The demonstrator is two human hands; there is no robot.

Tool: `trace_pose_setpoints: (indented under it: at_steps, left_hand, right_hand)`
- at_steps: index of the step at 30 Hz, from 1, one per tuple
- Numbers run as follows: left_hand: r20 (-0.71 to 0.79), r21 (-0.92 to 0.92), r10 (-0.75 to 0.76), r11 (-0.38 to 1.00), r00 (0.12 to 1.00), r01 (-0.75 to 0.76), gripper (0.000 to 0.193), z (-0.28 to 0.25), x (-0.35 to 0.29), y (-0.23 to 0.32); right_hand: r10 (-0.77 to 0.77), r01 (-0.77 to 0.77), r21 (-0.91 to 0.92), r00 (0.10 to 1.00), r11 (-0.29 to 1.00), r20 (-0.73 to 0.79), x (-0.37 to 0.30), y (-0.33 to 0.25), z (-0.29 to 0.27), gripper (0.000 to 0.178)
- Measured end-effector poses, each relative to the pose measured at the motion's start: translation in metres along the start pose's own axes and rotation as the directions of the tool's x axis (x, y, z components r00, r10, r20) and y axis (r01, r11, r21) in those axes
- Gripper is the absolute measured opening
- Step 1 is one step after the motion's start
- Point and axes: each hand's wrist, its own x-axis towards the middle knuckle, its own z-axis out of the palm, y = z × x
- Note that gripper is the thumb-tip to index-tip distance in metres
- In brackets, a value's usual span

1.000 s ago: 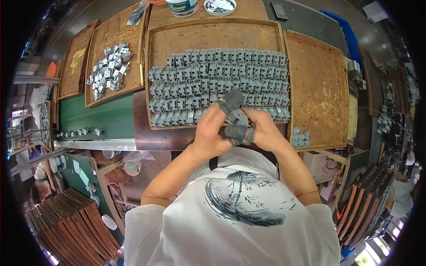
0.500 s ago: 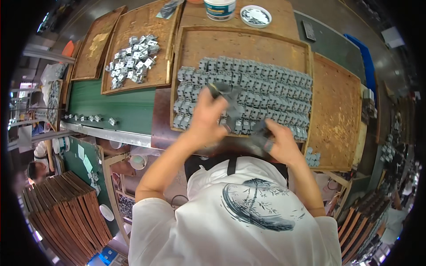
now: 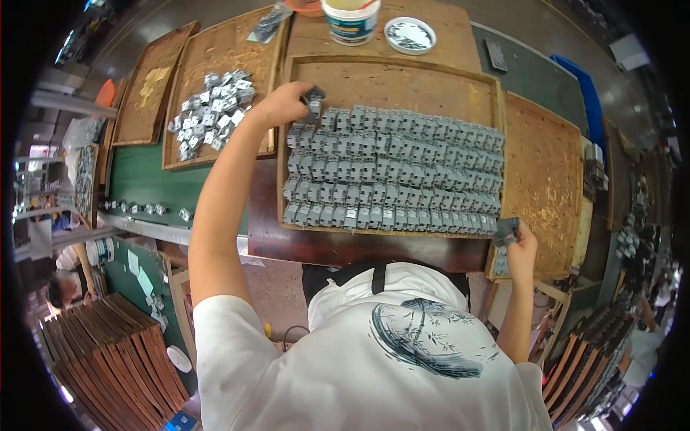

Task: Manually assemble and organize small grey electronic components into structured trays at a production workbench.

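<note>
Rows of small grey box-shaped plastic parts [image 3: 395,172] stand packed in a wooden tray [image 3: 402,66] in front of me. My left hand [image 3: 287,105] is stretched to the tray's far left side, at the end of the back row. Its fingers are closed on a grey box-shaped part [image 3: 315,102]. My right hand [image 3: 522,250] is by the tray's front right corner, its fingers around a darker grey plastic piece [image 3: 506,230]. That piece's exact kind is hard to make out. Below it, a few light grey pieces [image 3: 501,261] lie on the right-hand board.
A second wooden tray [image 3: 264,61] to the left holds a heap of metallic-looking parts [image 3: 212,111]. At the back stand a white bucket [image 3: 351,25] and a round white dish [image 3: 410,36] of small pieces. Several parts line the green surface [image 3: 172,179]. A worn wooden board [image 3: 543,172] lies at right.
My left hand has moved from over the rows to the tray's far left side. My right hand has gone from the front edge out to the front right corner.
</note>
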Motion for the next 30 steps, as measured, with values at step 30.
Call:
trace_pose_setpoints:
  at_steps: [30]
  left_hand:
    - [-0.352, -0.02, 0.349, 0.925, 0.868, -0.38, 0.036, 0.146, -0.136, 0.101]
  right_hand:
    - [0.073, -0.243, -0.471, 0.934, 0.848, -0.351, -0.016, -0.004, -0.044, 0.023]
